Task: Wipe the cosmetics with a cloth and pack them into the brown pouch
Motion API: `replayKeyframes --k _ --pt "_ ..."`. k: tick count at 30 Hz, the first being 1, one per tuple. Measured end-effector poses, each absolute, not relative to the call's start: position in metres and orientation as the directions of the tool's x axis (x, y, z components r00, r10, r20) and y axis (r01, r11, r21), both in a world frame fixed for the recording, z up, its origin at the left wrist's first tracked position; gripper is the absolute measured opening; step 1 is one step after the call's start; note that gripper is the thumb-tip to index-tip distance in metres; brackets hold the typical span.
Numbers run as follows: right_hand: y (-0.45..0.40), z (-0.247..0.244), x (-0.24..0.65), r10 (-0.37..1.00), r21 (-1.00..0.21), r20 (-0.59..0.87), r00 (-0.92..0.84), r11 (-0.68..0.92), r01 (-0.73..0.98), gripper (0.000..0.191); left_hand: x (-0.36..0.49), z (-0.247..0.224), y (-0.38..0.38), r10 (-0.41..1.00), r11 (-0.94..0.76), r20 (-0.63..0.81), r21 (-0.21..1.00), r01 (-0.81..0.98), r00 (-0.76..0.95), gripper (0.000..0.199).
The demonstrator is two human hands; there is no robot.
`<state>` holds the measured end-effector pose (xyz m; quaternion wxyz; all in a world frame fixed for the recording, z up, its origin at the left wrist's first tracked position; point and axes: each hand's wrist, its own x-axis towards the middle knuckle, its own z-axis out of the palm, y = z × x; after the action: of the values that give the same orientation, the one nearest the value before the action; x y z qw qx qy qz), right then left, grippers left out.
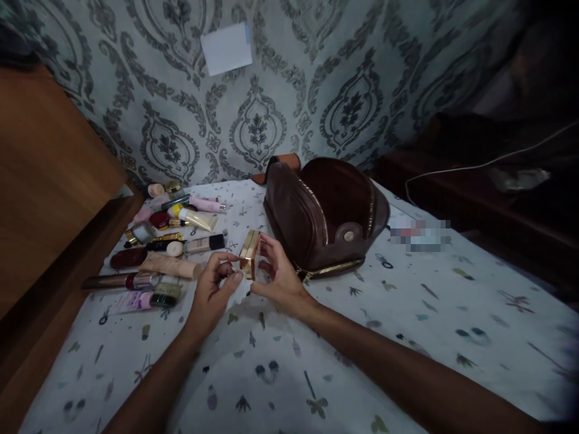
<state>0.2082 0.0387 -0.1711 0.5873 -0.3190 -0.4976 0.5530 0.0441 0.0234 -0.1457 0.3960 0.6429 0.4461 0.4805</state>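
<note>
A small gold compact case (249, 254) is held upright between both hands, above the white patterned cloth (271, 343). My left hand (214, 288) pinches its left side with thumb and fingertips. On its right side, the fingers of my right hand (281, 276) hold the case, thumb near the bottom edge. A dark brown leather bag (294, 217) stands just behind my right hand, its zipped top gaping wide and its inside dark. Cosmetics lie left of my hands, among them a beige tube (169, 265), a foundation bottle (203, 243) and a green-lidded jar (165, 295).
Wallpaper (257, 120) with a white card (227, 49) rises behind the cloth. A wooden cabinet (54, 181) borders the left side. A white cable (488, 164) runs across the dark area at right, and a blurred-out item (420, 234) lies right of the bag.
</note>
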Motion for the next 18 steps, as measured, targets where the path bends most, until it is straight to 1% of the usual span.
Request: replayKeyframes --k 2,3,7,10,12,14,16,18 --pt "0.036 -0.169 0.209 0.951 -0.931 0.299 -0.082 0.272 -0.242 0.092 0.044 -0.148 0.026 0.958 -0.250 0.218 0.952 0.177 0.184 0.038" --pt "0.035 -0.168 0.210 0.941 -0.931 0.330 -0.072 0.312 -0.189 0.091 0.045 -0.149 0.027 0.957 -0.244 0.206 0.953 0.180 0.206 0.043" --pt "0.032 -0.167 0.213 0.890 -0.888 0.456 -0.030 0.457 0.062 0.087 0.048 -0.147 0.030 0.948 -0.264 0.204 0.933 0.245 0.246 0.045" --pt "0.030 -0.168 0.215 0.840 -0.821 0.542 -0.033 0.537 0.194 0.084 0.047 -0.148 0.032 0.942 -0.281 0.217 0.927 0.250 0.255 0.044" --pt "0.029 -0.166 0.216 0.813 -0.783 0.580 -0.051 0.573 0.241 0.084 0.044 -0.152 0.033 0.944 -0.281 0.222 0.927 0.246 0.244 0.042" --pt "0.026 -0.163 0.217 0.789 -0.753 0.610 -0.072 0.605 0.259 0.088 0.039 -0.157 0.035 0.956 -0.276 0.235 0.925 0.262 0.175 0.035" --pt "0.023 -0.156 0.219 0.759 -0.724 0.647 -0.070 0.641 0.255 0.090 0.034 -0.162 0.038 0.963 -0.269 0.256 0.916 0.298 0.082 0.028" --pt "0.019 -0.144 0.221 0.726 -0.701 0.686 -0.034 0.673 0.236 0.091 0.031 -0.167 0.041 0.961 -0.271 0.275 0.899 0.343 0.039 0.027"
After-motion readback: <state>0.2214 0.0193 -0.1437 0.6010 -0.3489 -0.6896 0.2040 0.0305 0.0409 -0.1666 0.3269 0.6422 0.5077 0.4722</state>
